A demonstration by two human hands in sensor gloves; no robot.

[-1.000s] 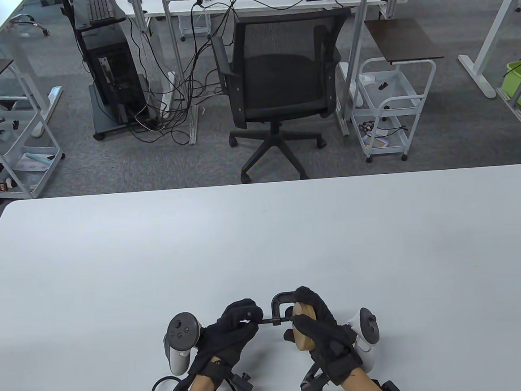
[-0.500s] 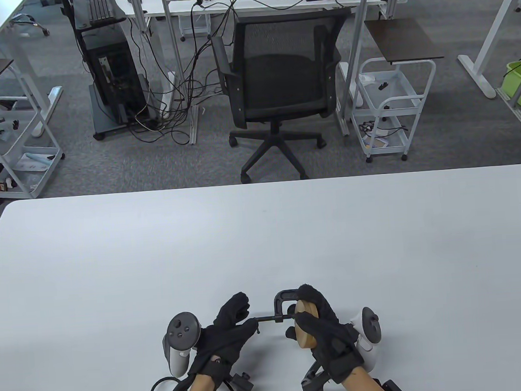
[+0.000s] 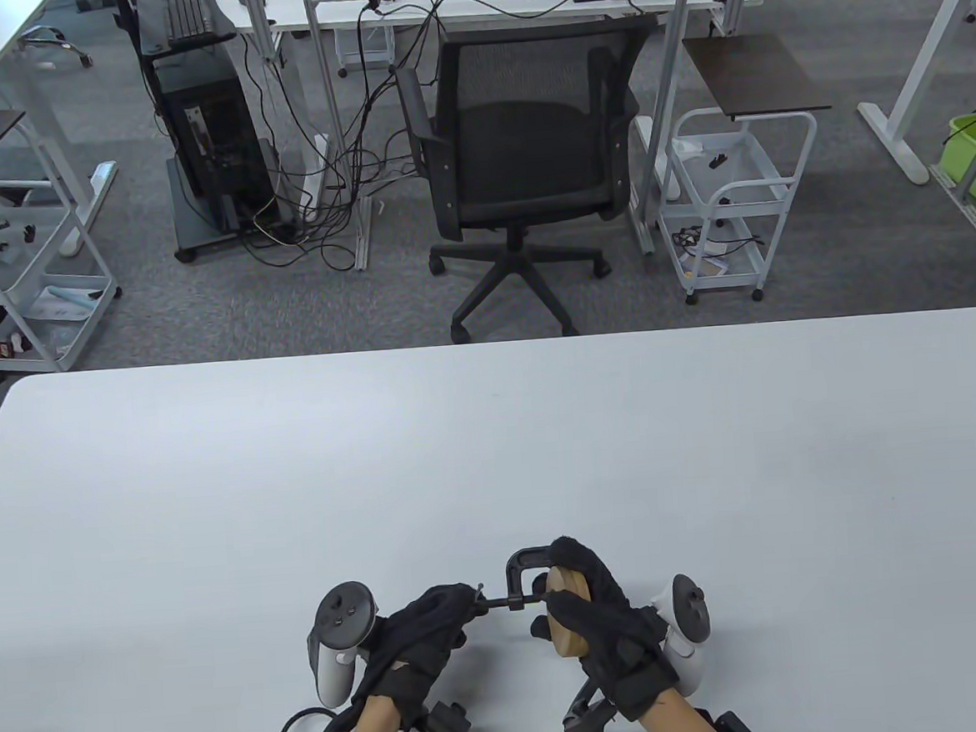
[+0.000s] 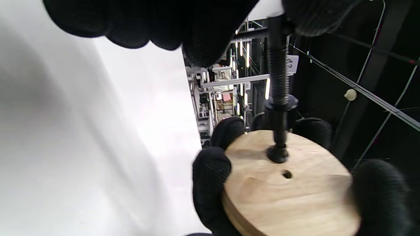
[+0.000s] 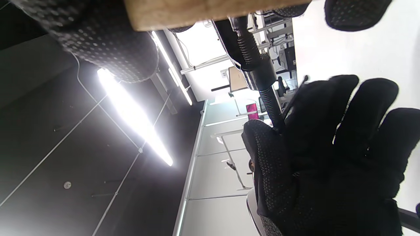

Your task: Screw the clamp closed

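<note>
A small black C-clamp (image 3: 520, 566) sits around a round wooden disc (image 3: 570, 622) near the table's front edge. My right hand (image 3: 599, 613) grips the disc on edge, fingers over its top and thumb in front. My left hand (image 3: 429, 625) pinches the end of the clamp's threaded screw (image 3: 498, 604), which runs sideways to the disc. In the left wrist view the screw (image 4: 277, 85) stands with its foot pad (image 4: 277, 154) on the disc's face (image 4: 295, 190). In the right wrist view the screw (image 5: 259, 85) runs to my left hand (image 5: 328, 144).
The white table (image 3: 495, 466) stretches wide behind and beside my hands. A black office chair (image 3: 515, 155) stands past the far edge, with white carts (image 3: 731, 198) and desks on the floor behind.
My left hand's fingers, spread and raised half a second ago, have curled down around the screw's end. The clamp and disc have shifted slightly left. My right hand keeps its grip.
</note>
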